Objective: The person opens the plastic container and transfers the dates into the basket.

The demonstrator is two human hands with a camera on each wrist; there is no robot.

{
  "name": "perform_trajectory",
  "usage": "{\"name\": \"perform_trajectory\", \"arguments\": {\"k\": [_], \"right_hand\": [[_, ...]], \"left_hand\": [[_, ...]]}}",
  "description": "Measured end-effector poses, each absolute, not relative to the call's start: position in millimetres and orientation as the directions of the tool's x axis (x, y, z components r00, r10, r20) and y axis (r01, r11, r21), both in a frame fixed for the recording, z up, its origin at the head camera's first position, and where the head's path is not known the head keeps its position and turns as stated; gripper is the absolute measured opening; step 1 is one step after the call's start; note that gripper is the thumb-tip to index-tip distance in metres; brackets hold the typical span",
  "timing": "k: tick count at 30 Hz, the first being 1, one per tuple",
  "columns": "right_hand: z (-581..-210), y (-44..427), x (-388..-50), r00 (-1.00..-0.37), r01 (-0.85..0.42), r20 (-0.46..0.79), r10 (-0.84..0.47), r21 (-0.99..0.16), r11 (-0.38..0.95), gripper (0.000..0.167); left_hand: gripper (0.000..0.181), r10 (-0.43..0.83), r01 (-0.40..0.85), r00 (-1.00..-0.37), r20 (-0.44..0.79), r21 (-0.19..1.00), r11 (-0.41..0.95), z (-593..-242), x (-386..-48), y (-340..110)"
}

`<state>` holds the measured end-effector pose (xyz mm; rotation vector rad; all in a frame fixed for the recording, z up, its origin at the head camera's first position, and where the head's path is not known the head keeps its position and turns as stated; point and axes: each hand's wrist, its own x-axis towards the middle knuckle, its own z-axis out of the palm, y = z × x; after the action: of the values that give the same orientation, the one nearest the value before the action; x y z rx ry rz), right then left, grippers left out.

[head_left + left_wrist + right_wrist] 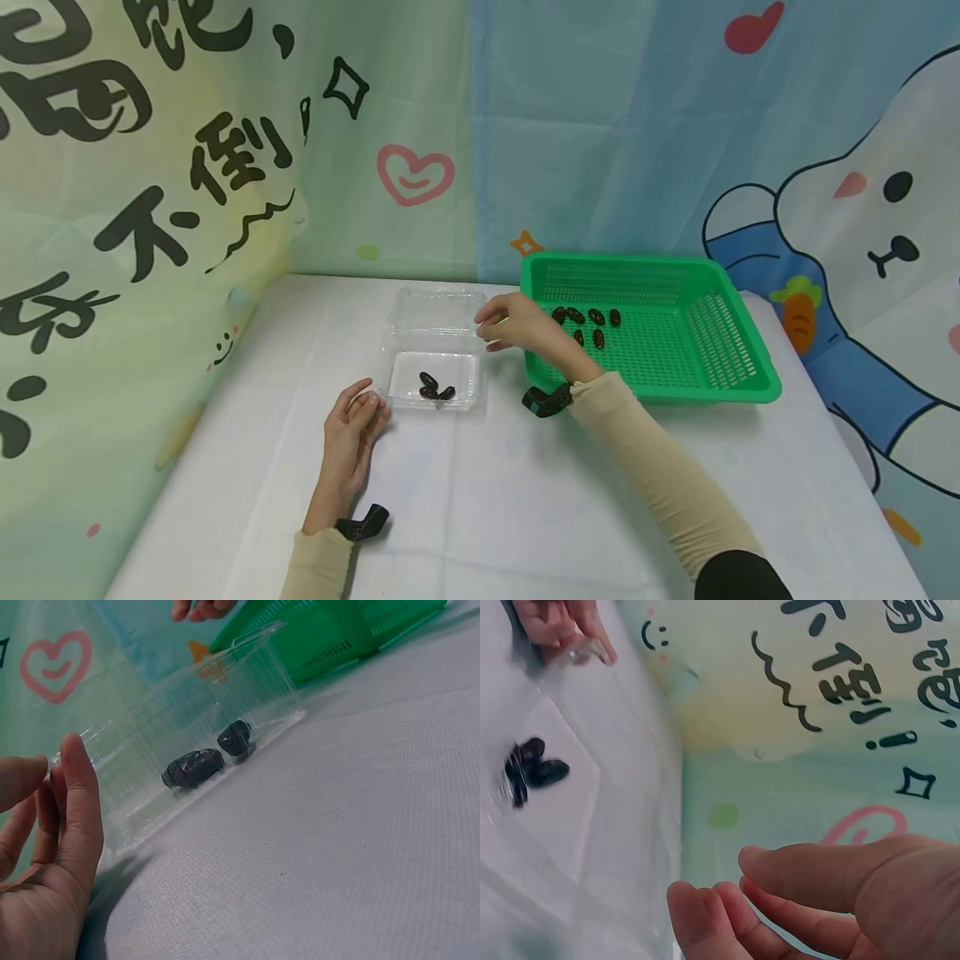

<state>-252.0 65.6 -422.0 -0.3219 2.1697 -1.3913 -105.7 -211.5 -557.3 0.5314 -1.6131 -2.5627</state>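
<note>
A hinged clear plastic box lies on the table with its lid folded back. Several dark, glossy oval pieces that look like dates are grouped at its near side. My left hand pinches the box's near left rim between thumb and fingers. Beside the lid's right edge hovers my right hand, its fingers loosely bent; in the right wrist view a gap shows between thumb and fingertips, with nothing held. More such dark pieces lie in the left part of a green basket.
The basket stands right of the box, partly beneath my right forearm. A white cloth covers the table. Printed curtains hang behind it and at both sides.
</note>
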Motion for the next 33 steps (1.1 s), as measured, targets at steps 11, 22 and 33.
{"name": "perform_trajectory", "arguments": {"k": [11,22,33], "right_hand": [[-448.8,30.8,-234.2,-0.808,0.1,-0.302,-0.506,-0.916,0.388,0.02],[-474.1,0.2,-222.8,-0.835,-0.171,-0.191,-0.516,-0.801,0.573,0.026],[-494.0,-23.1,-213.3,-0.885,-0.229,-0.154,-0.439,-0.677,0.7,0.028]], "left_hand": [[0.047,-0.242,-0.129,-0.936,-0.257,0.887,-0.444,-556.9,-105.4,-213.9],[0.048,-0.247,-0.133,-0.933,-0.262,0.888,-0.439,-557.0,-105.3,-212.5],[0.047,-0.237,-0.145,-0.933,-0.271,0.885,-0.443,-555.6,-106.9,-210.5]]}}
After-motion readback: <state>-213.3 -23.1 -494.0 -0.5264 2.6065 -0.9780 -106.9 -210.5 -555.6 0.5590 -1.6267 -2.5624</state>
